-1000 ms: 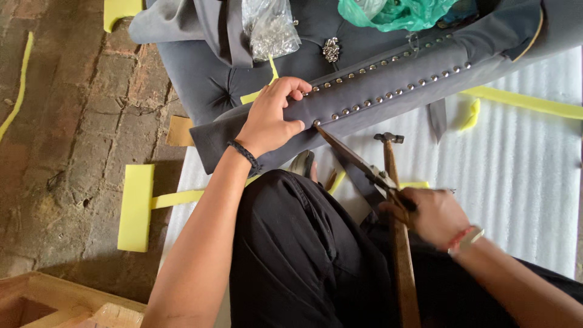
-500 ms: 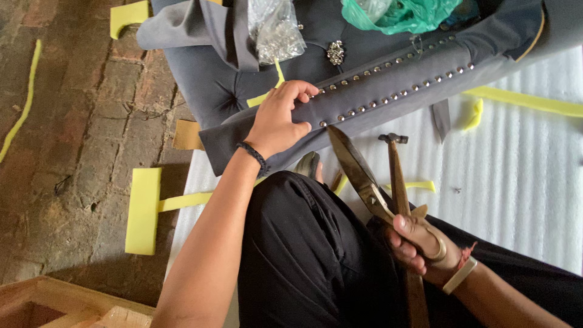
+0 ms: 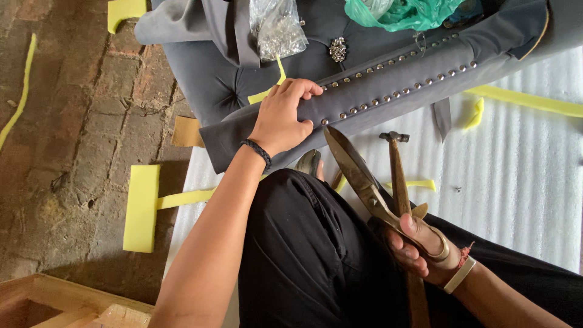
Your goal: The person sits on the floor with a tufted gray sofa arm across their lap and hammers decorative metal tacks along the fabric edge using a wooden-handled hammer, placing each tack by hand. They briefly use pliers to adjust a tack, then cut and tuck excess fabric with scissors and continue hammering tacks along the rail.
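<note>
the right hand [image 3: 419, 246] is closed through the handle loops of a large pair of brass-coloured shears [image 3: 364, 176], its grip wrapped tight about them, with the wooden shaft of a small hammer [image 3: 398, 176] lying just beside the shears and running under the same hand; whether the hammer is also gripped cannot be told. compared with a second ago, the shears have been drawn back toward the near side and their closed blades now point up and to the left, the tip standing just below the row of studs instead of lying against it, and the right hand has been turned so that its fingers show from the side. the left hand [image 3: 282, 118] is laid flat, with fingers curled, on the near left end of the studded grey padded strip [image 3: 395, 91], pressing it down; it has been kept in nearly the same place, shifted slightly along the strip. the change suggests that cutting has been paused while the fabric is held and smoothed at the end of the stud line. beyond the strip, grey tufted upholstery [image 3: 206, 79] is seen, with a clear plastic bag [image 3: 276, 27] and a green plastic bag [image 3: 407, 12] resting on it at the far side. yellow foam offcuts [image 3: 141, 206] are scattered over the brick floor [image 3: 67, 133] on the left, and white ribbed sheeting [image 3: 522, 182] is spread on the right.
</note>
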Demonstrator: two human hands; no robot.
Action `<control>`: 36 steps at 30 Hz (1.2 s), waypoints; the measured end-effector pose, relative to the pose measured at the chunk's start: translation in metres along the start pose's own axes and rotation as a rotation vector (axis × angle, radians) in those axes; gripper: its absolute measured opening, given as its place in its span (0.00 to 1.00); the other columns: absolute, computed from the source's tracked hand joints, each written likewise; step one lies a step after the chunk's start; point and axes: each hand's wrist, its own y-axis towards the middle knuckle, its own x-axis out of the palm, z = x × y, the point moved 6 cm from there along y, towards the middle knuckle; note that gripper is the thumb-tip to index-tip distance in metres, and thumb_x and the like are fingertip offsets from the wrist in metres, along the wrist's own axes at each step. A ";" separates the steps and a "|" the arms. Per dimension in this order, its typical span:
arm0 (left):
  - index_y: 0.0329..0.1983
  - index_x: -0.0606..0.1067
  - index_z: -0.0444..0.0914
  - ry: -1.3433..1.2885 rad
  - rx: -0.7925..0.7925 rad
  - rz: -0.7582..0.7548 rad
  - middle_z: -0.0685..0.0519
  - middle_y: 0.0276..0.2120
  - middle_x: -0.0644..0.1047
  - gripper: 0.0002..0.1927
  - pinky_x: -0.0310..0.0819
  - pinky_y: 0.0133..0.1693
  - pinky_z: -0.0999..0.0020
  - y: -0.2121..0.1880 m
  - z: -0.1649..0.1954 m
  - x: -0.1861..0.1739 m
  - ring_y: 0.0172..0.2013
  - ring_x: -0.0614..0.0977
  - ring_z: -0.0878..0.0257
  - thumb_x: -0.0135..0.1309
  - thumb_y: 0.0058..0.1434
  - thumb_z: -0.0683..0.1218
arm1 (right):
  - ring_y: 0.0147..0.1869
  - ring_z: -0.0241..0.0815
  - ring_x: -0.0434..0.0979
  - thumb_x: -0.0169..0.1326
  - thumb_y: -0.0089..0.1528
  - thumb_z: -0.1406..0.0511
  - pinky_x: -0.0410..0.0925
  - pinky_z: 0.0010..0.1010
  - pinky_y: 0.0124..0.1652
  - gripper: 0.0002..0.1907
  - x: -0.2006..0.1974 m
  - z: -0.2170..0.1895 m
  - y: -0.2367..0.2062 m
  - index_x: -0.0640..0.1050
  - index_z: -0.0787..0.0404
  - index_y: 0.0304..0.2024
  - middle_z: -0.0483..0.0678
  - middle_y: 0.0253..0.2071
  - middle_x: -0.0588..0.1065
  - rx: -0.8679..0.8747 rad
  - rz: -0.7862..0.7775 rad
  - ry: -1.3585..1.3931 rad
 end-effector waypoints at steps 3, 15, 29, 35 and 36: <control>0.50 0.74 0.45 -0.003 0.004 0.005 0.55 0.43 0.75 0.27 0.69 0.52 0.61 0.000 -0.001 0.000 0.47 0.76 0.56 0.58 0.44 0.37 | 0.13 0.30 0.61 0.49 0.62 0.41 0.55 0.21 0.13 0.31 -0.005 0.003 0.001 0.73 0.62 0.28 0.39 0.15 0.64 0.033 0.025 0.061; 0.50 0.74 0.45 -0.024 -0.019 -0.006 0.56 0.43 0.75 0.27 0.69 0.51 0.62 0.001 -0.003 -0.001 0.46 0.75 0.56 0.58 0.44 0.37 | 0.14 0.28 0.65 0.48 0.65 0.43 0.60 0.18 0.14 0.29 -0.021 -0.001 0.011 0.74 0.62 0.28 0.38 0.16 0.66 -0.011 -0.099 0.143; 0.50 0.73 0.44 -0.083 0.057 0.017 0.56 0.43 0.75 0.27 0.70 0.51 0.62 0.001 -0.002 -0.001 0.46 0.76 0.58 0.59 0.44 0.36 | 0.14 0.27 0.62 0.48 0.66 0.44 0.58 0.18 0.14 0.29 -0.043 -0.006 0.005 0.73 0.63 0.30 0.38 0.17 0.66 0.109 -0.147 0.210; 0.51 0.74 0.45 -0.085 0.040 0.012 0.56 0.42 0.75 0.28 0.70 0.51 0.63 0.004 -0.007 0.001 0.45 0.76 0.58 0.59 0.44 0.36 | 0.14 0.27 0.61 0.51 0.66 0.45 0.59 0.18 0.13 0.27 -0.028 -0.008 0.017 0.74 0.62 0.30 0.37 0.17 0.65 0.036 -0.198 0.210; 0.51 0.74 0.45 -0.087 0.040 0.010 0.56 0.42 0.75 0.28 0.70 0.51 0.63 0.005 -0.008 0.001 0.45 0.76 0.57 0.59 0.44 0.36 | 0.13 0.27 0.62 0.52 0.65 0.45 0.59 0.18 0.13 0.27 -0.024 -0.009 0.020 0.74 0.62 0.29 0.37 0.17 0.65 0.018 -0.204 0.190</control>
